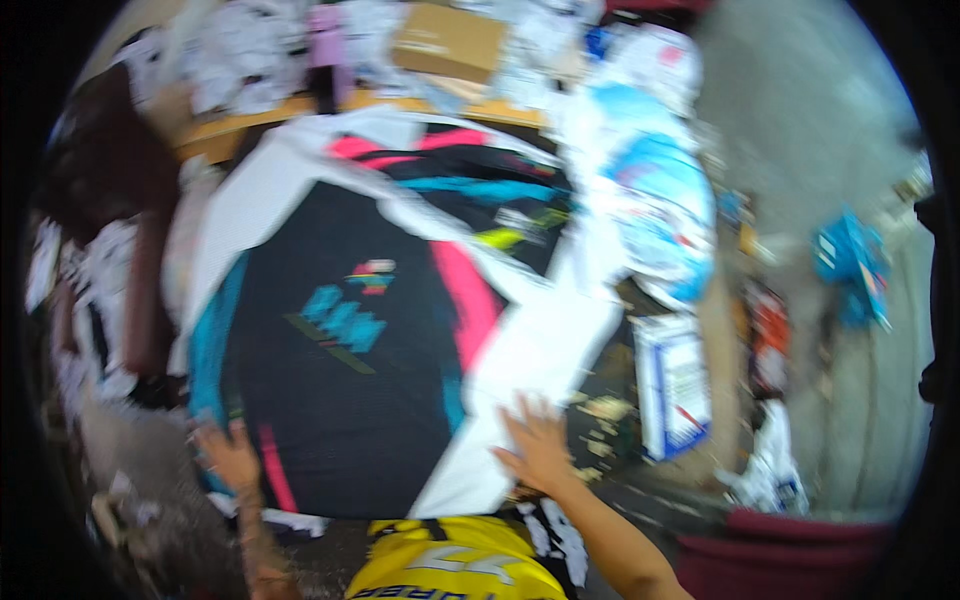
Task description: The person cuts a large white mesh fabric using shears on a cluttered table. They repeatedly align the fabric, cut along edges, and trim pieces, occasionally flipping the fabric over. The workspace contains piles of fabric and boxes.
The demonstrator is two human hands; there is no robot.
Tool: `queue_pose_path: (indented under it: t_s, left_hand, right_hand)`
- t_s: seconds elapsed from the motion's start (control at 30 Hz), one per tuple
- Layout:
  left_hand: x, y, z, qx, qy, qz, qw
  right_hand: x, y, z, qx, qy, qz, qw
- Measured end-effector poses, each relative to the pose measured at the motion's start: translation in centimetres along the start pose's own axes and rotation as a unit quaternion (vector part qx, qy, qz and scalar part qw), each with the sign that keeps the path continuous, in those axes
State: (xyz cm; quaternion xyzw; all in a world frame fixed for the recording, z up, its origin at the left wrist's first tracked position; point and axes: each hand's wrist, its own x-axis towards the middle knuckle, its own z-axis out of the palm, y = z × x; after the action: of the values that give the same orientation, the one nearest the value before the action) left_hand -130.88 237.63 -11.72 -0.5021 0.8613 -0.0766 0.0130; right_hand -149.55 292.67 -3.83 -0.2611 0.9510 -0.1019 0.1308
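Note:
A large printed fabric sheet (350, 420), black with pink and teal parts and a white border, lies spread in front of me. It looks like a jersey panel, with a small colourful print in its middle. My left hand (230, 455) is at its near left edge, fingers spread. On the white border at the near right rests my right hand (537, 443), also with its fingers apart. Neither hand holds anything. Farther back, a second printed piece (500, 190) in black, pink, teal and yellow lies partly folded. The picture is somewhat blurred.
A cardboard box (450, 42) sits among heaped white scraps at the back. Blue-and-white plastic bags (655, 200) are piled at the right, above a white-and-blue flat pack (673, 385). A blue bag (850, 268) lies on the floor. Dark brown cloth (100, 170) hangs at the left.

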Motion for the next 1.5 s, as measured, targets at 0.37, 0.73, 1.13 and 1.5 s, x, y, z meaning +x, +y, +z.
queue_pose_path:
  t_s: [0.37,0.73,1.13,1.5]
  left_hand:
    - [-21.3,20.5,-7.6,-0.248,0.068,0.351,0.9]
    - [-47.7,50.1,-21.5,-0.253,-0.163,0.765,0.57]
    - [-51.4,52.7,-19.7,-0.169,-0.117,0.78,0.591]
    - [-51.9,54.5,-19.7,-0.168,-0.121,0.775,0.597]
  right_hand:
    - [-15.7,30.3,-9.7,0.08,0.229,0.415,0.877]
    - [-20.1,35.4,-8.4,0.249,0.132,0.371,0.885]
    - [-16.8,36.1,-4.6,0.543,0.391,0.291,0.684]
    - [-15.0,36.5,-4.0,0.563,0.354,0.277,0.693]
